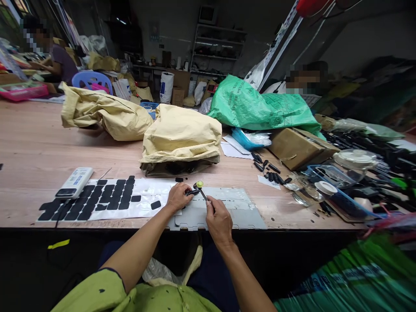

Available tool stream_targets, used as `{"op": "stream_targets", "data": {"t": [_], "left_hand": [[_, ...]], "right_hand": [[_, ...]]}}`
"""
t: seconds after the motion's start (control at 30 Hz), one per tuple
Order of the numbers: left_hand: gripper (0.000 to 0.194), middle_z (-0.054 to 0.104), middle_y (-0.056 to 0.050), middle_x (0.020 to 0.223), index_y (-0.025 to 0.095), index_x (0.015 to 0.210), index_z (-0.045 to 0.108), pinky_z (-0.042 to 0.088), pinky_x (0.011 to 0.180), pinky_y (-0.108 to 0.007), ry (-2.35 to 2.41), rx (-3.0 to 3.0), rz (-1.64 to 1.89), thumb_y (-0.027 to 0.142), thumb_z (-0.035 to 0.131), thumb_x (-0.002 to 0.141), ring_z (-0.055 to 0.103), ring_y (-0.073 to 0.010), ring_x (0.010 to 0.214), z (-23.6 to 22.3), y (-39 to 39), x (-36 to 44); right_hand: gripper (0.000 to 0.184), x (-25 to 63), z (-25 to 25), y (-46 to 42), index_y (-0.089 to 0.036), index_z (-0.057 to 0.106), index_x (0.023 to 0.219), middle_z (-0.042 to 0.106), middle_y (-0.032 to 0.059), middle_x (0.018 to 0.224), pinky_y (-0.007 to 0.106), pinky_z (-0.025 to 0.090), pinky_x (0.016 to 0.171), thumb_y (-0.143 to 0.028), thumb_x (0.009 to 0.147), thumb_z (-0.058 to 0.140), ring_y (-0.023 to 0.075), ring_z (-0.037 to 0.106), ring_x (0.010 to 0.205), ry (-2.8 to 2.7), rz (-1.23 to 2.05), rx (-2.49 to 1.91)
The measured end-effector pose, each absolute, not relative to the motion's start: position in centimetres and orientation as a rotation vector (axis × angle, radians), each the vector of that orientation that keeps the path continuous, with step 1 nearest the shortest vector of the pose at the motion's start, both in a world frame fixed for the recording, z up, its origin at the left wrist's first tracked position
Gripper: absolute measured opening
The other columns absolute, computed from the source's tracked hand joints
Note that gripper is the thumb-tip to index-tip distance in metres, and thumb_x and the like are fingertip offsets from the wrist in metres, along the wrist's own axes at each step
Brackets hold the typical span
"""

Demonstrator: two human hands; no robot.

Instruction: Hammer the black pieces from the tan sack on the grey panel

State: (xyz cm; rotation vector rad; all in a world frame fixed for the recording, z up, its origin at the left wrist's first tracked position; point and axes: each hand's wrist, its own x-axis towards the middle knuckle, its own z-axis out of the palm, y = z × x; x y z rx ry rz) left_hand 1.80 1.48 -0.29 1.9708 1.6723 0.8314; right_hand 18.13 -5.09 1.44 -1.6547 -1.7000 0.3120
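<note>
My right hand (219,220) grips the handle of a small hammer (203,193), whose head has a yellow-green face. The hammer head is above a small, dark, elongated piece (194,192), close to the fingertips of my left hand (177,198). Those fingers pinch the black piece over a flat grey plate (227,212) at the table's front edge. Left of the plate lies a white sheet (146,187) with rows of black rounded-square pads (87,203). One loose pad (156,205) rests near my left wrist.
A white boxy device (75,182) lies on the left pads. Behind my hands stand cream bags (182,134) and a green sack (260,106). To the right are black pieces (274,177), a cardboard box (299,147) and a blue basket (344,199). People sit across the room.
</note>
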Motion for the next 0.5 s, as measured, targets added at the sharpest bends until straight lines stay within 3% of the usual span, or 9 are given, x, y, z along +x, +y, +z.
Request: {"op": "stream_targets", "data": {"t": [0.2, 0.5], "left_hand": [[0.012, 0.064, -0.001, 0.086, 0.022, 0.085, 0.068, 0.044, 0.080, -0.029, 1.675, 1.975, 0.834, 0.025, 0.067, 0.074, 0.057, -0.0174, 0.086, -0.3, 1.4, 1.8], [0.012, 0.062, -0.001, 0.082, 0.020, 0.084, 0.068, 0.044, 0.076, -0.028, 1.681, 2.007, 0.825, 0.025, 0.066, 0.073, 0.056, -0.0172, 0.082, -0.3, 1.4, 1.8]], "right_hand": [[0.032, 18.1, 0.7, -4.8, -0.020, 0.068, 0.109, 0.068, 0.0066, 0.097, 0.028, 0.043, 0.077, -0.030, 0.095, 0.041, 0.0192, 0.061, 0.090, -1.767, 0.286, -1.700], [0.022, 21.4, -0.3, 0.2, -0.019, 0.070, 0.107, 0.065, 0.0072, 0.095, 0.030, 0.032, 0.072, -0.021, 0.090, 0.055, 0.0206, 0.052, 0.088, -1.785, -0.045, -2.054]]}}
